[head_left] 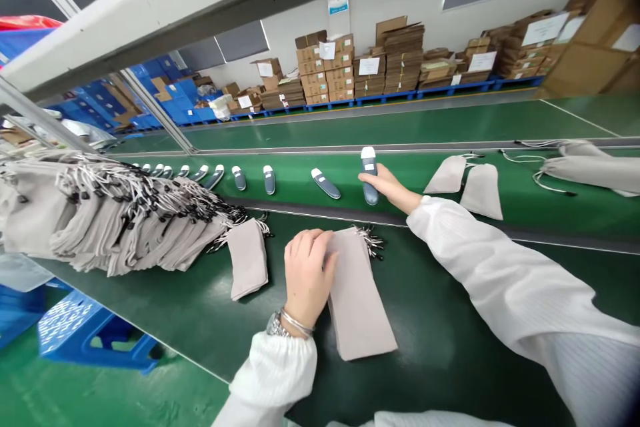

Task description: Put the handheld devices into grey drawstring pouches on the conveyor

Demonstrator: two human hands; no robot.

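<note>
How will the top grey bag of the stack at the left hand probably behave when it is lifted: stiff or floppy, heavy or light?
The top bag would probably hang floppy: similar ones in the big pile sag and fold. It is likely light, since it looks like thin cloth. Its cords, bunched at one end, may snag.

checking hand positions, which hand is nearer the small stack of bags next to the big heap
Left. The left hand is just right of the small stack; the right hand is farther right over the belt, holding a grey gadget.
</note>
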